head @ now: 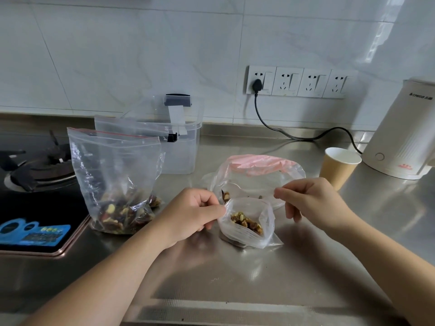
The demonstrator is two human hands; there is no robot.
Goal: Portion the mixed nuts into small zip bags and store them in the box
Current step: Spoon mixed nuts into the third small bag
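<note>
A small zip bag (pixel 247 222) with a portion of mixed nuts stands open on the steel counter (pixel 235 278). My left hand (pixel 190 212) pinches its left top edge. My right hand (pixel 313 201) pinches the right end of its stretched top strip. A large zip bag of mixed nuts (pixel 115 184) stands upright at the left. Behind it stands a clear plastic box (pixel 179 142) with its lid tipped up at the back and grey clasps.
A clear bag with a pink rim (pixel 259 170) lies just behind the small bag. A paper cup (pixel 339 165) and a white kettle (pixel 404 130) stand at the right, its cord plugged into the wall sockets (pixel 299 82). A gas hob (pixel 35 184) fills the left.
</note>
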